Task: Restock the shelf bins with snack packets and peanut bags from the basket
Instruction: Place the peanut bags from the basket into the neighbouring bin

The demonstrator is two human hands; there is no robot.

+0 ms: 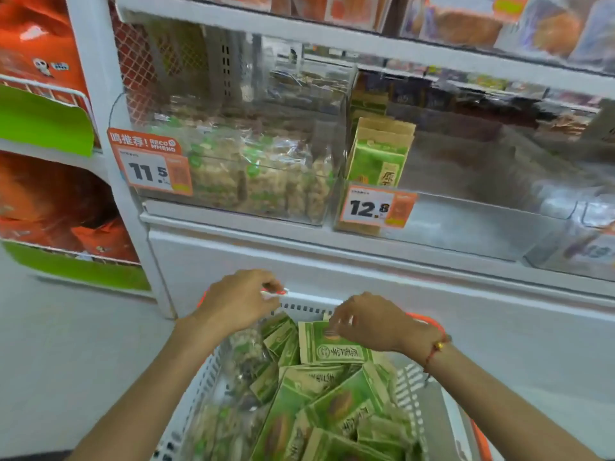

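A white slotted basket [206,380] with orange handles was seen low in the view, in front of the white shelf [332,257]. It was filled with green-and-tan snack packets [332,404] on the right and clear peanut bags [246,354] along its left side.

The left hand [238,304] was held over the far left rim of the basket, its fingers curled and pinched at the white rim by the orange handle; whether the rim was truly gripped could not be told through the blur. The right hand [369,322] was placed over the far side of the basket, its fingers curled down onto the upper edge of the topmost snack packet [327,346], which appeared to be pinched. A red string bracelet [436,349] was worn on the right wrist.

On the shelf above, a clear bin [266,181] at the left was packed with peanut bags behind a price tag [153,168] marked 11.5. Just to its right, a few upright green snack packets [379,154] were stood at the left end of a second clear bin [466,221], behind a tag [376,207] marked 12.8. Orange packages [36,44] were stacked on a rack at the far left.
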